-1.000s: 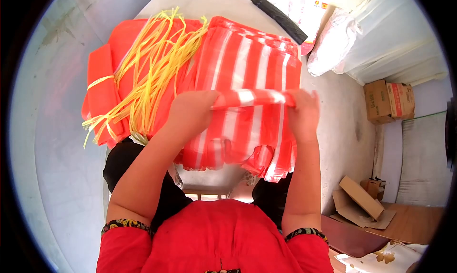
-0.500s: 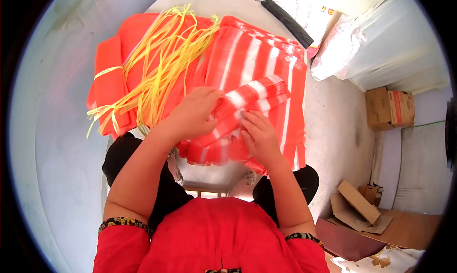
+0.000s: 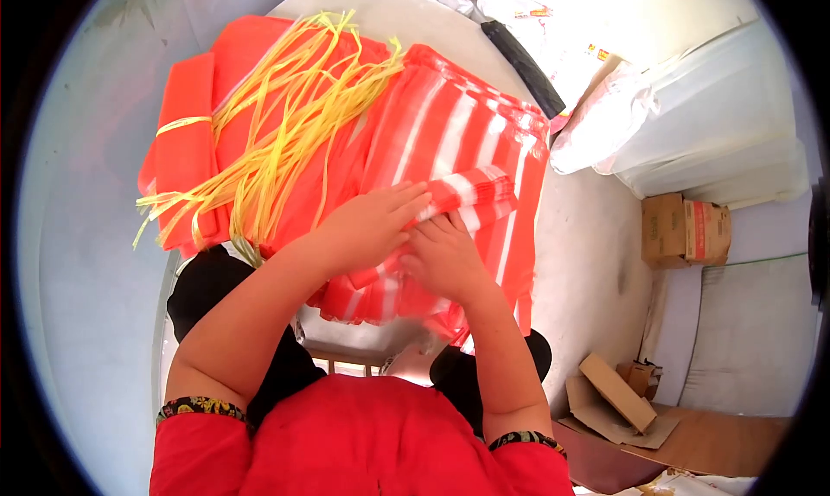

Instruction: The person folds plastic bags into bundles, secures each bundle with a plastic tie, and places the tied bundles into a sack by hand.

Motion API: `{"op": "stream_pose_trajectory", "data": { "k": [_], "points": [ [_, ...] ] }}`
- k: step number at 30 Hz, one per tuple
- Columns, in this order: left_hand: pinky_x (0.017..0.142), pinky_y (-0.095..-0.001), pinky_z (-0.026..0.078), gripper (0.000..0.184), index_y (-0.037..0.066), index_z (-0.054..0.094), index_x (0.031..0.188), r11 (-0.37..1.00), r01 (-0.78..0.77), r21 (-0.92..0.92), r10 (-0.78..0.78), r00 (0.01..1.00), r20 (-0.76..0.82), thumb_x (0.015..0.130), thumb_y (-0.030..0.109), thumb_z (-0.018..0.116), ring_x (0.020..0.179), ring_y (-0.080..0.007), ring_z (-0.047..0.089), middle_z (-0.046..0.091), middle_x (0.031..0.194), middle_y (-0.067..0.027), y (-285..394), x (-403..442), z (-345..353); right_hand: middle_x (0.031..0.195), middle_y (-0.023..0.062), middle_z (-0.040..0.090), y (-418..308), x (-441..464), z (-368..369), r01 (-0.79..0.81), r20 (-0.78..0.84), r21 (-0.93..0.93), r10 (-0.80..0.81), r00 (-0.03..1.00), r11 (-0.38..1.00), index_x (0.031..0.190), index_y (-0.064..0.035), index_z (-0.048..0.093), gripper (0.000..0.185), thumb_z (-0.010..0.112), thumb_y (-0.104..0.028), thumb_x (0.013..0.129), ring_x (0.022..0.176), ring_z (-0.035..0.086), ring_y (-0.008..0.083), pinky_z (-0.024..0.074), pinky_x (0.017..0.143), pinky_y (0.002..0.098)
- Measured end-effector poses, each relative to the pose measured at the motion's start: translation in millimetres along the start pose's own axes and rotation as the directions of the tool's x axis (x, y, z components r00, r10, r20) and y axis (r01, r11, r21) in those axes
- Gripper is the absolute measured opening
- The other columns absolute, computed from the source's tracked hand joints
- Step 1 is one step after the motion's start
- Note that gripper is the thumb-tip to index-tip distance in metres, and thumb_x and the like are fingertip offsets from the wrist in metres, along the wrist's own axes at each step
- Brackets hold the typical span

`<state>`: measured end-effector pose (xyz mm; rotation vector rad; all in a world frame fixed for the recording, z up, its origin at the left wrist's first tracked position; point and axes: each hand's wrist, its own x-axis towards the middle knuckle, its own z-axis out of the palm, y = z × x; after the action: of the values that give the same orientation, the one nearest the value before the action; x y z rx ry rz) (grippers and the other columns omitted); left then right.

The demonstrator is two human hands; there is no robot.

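Observation:
A folded bundle of red-and-white striped plastic sheeting lies slantwise on a wider stack of the same striped sheeting. My left hand is closed over the bundle's left end, with its fingers together on the top edge. Just to the right and lower, my right hand grips the near side of the bundle, its fingertips close to the left hand's. Part of the bundle is hidden under both hands. Left of the stack, many thin yellow strips are spread over plain red sheeting.
A plain red folded bundle tied with a yellow strip is at the far left. Behind the stack lie a black roll-like object and white plastic bags. Cardboard boxes stand on the right, with an opened carton lower down.
My right hand has moved left and up along the bundle, nearer my left hand. The left hand's fingers now reach further over the top. The whole view has shifted slightly.

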<state>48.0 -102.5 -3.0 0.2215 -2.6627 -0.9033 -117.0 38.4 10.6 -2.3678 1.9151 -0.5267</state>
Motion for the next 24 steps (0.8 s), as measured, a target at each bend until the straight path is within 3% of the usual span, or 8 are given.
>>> {"op": "stream_pose_trajectory", "data": {
  "k": [2, 10, 13, 16, 19, 22, 24],
  "points": [
    [0.124, -0.0436, 0.035, 0.06, -0.001, 0.045, 0.155, 0.99, -0.06, 0.13, 0.065, 0.997, -0.029, 0.097, 0.01, 0.059, 0.151, -0.0351, 0.042, 0.043, 0.163, -0.0208, -7.8, -2.4, 10.9, 0.105, 0.0091, 0.069, 6.7, 0.1, -0.4, -0.003, 0.007, 0.004, 0.003, 1.0, 1.0, 0.107, -0.0062, 0.071, 0.035, 0.081, -0.028, 0.08, 0.109, 0.061, 0.0309, 0.0438, 0.104, 0.0449],
    [0.124, -0.045, 0.035, 0.06, 0.003, 0.046, 0.156, 0.982, -0.069, 0.177, 0.071, 0.997, -0.006, 0.097, 0.008, 0.056, 0.152, -0.0342, 0.042, 0.043, 0.164, -0.0174, -7.7, -8.0, 11.9, 0.109, 0.0128, 0.069, 39.9, -7.5, -14.1, -0.204, 0.039, 0.0, 0.204, 0.978, 0.979, 0.113, -0.004, 0.07, 0.041, 0.08, -0.03, 0.082, 0.11, 0.061, 0.0336, 0.0397, 0.108, 0.049],
    [0.126, -0.0451, 0.033, 0.06, 0.004, 0.046, 0.156, 0.98, -0.075, 0.187, 0.073, 0.997, 0.017, 0.097, 0.008, 0.055, 0.153, -0.0335, 0.039, 0.042, 0.165, -0.0163, -7.7, -8.2, 12.7, 0.131, 0.0153, 0.067, 57.8, -7.7, -26.0, -0.318, 0.144, -0.091, 0.328, 0.934, 0.944, 0.127, -0.0034, 0.067, 0.046, 0.066, -0.034, 0.092, 0.132, 0.053, 0.0369, 0.0295, 0.121, 0.0537],
    [0.127, -0.0448, 0.03, 0.059, 0.004, 0.047, 0.156, 0.98, -0.081, 0.182, 0.077, 0.997, 0.026, 0.097, 0.008, 0.054, 0.154, -0.033, 0.038, 0.042, 0.165, -0.0155, -9.7, -9.0, 13.7, 0.137, 0.0168, 0.063, 80.5, -15.7, -17.1, -0.321, 0.008, -0.161, 0.327, 0.945, 0.933, 0.127, -0.0013, 0.066, 0.046, 0.059, -0.036, 0.098, 0.138, 0.049, 0.0384, 0.0231, 0.125, 0.0544],
    [0.128, -0.0445, 0.029, 0.059, 0.004, 0.047, 0.156, 0.978, -0.087, 0.187, 0.083, 0.996, 0.032, 0.097, 0.009, 0.053, 0.155, -0.0329, 0.037, 0.042, 0.165, -0.0148, -9.0, -9.3, 12.8, 0.146, 0.0191, 0.058, 99.1, -21.4, -16.8, -0.476, -0.1, -0.141, 0.465, 0.879, 0.868, 0.131, -0.0011, 0.064, 0.045, 0.053, -0.036, 0.104, 0.143, 0.045, 0.0396, 0.022, 0.125, 0.0556],
    [0.128, -0.0442, 0.029, 0.059, 0.003, 0.047, 0.156, 0.979, -0.089, 0.181, 0.084, 0.996, 0.035, 0.097, 0.009, 0.053, 0.155, -0.0328, 0.036, 0.042, 0.166, -0.0146, -9.6, -9.3, 12.4, 0.153, 0.0222, 0.052, 113.9, -37.7, -3.6, -0.59, -0.464, 0.074, 0.551, 0.694, 0.804, 0.142, -0.0048, 0.06, 0.048, 0.059, -0.031, 0.102, 0.143, 0.043, 0.0431, 0.0239, 0.124, 0.0594],
    [0.128, -0.0442, 0.028, 0.059, 0.005, 0.047, 0.156, 0.978, -0.087, 0.192, 0.079, 0.996, 0.048, 0.098, 0.01, 0.053, 0.157, -0.0321, 0.034, 0.041, 0.166, -0.0142, -11.9, -9.7, 14.9, 0.166, 0.02, 0.038, 91.6, -34.8, -5.9, -0.503, -0.525, 0.048, 0.45, 0.723, 0.863, 0.157, -0.011, 0.046, 0.055, 0.047, -0.038, 0.11, 0.151, 0.035, 0.044, 0.0195, 0.125, 0.0609]
  ]
}}
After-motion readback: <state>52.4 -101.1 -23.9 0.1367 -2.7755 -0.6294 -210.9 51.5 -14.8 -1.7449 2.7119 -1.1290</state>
